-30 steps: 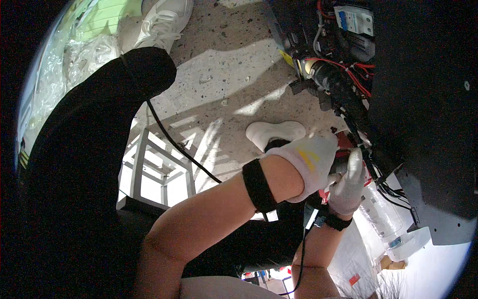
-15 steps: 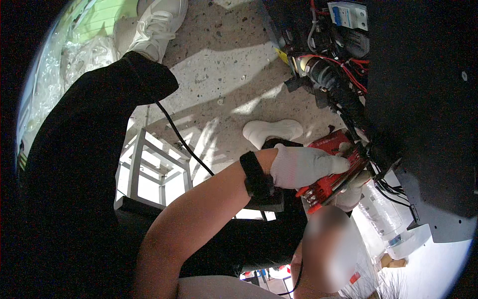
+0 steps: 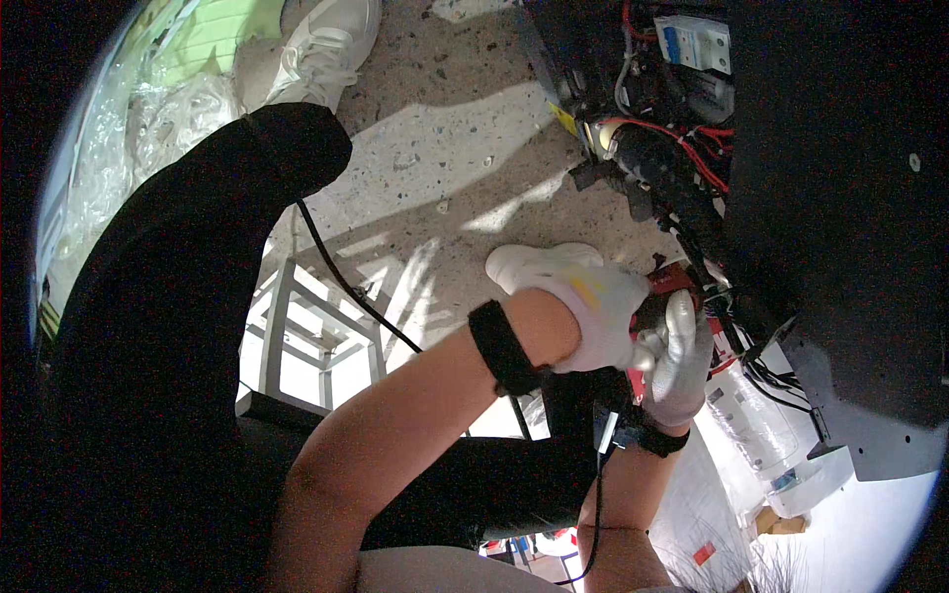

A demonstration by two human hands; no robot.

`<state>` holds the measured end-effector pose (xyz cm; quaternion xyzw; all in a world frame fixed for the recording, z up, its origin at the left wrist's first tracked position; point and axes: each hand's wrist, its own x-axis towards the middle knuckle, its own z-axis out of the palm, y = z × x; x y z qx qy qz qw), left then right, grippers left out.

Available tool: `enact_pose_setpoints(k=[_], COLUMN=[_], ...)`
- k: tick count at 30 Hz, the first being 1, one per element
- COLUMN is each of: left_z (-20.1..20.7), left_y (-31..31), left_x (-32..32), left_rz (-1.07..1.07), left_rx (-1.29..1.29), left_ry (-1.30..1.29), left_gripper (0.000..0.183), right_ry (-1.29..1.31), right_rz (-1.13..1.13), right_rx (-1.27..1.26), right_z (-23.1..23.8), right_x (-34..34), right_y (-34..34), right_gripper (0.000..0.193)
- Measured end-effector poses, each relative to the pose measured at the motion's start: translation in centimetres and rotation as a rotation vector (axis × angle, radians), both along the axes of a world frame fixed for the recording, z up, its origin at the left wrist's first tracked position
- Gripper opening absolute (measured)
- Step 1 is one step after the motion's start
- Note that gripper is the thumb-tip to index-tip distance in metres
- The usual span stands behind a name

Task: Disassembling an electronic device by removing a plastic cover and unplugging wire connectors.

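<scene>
My left hand (image 3: 598,316), in a white glove with a yellow mark, reaches in from the lower left. Its bent fingers meet my right hand; what they grip, if anything, is hidden. My right hand (image 3: 682,361), also gloved, is raised beside it with a finger stretched up and the palm side toward the left hand. Behind and between the hands show parts of a red object (image 3: 636,383), mostly covered, so its shape cannot be made out. A red flat piece (image 3: 674,280) lies just beyond my fingers.
A black cabinet panel (image 3: 840,217) fills the right side, with cables (image 3: 692,163) and a white-and-blue breaker (image 3: 697,44) beside it. Grey metal framing (image 3: 282,316) stands left. White shoes (image 3: 321,49) rest on the speckled floor (image 3: 425,163). Clear plastic wrap (image 3: 183,124) lies upper left.
My left hand has drawn back a little from over the red slotted holder and turned. My right hand has come up from beneath it into view, and the holder is now mostly hidden.
</scene>
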<state>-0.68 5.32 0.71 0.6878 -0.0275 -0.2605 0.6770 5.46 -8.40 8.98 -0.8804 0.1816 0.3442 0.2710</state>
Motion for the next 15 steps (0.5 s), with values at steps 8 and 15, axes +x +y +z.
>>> enact_pose_setpoints(k=[8, 15], left_z=[-0.5, 0.3], left_y=[-0.7, 0.1], left_x=[0.7, 0.3], left_rz=[-0.022, 0.073], left_rx=[-0.769, -0.987], left_ry=[0.474, 0.626], left_gripper=[0.056, 0.047], right_ry=[-0.122, 0.151], right_rz=[0.075, -0.048], right_rx=[0.240, 0.606], right_z=[-0.6, -0.2], right_x=[0.3, 1.1], right_y=[-2.2, -3.8], right_gripper=[0.066, 0.066])
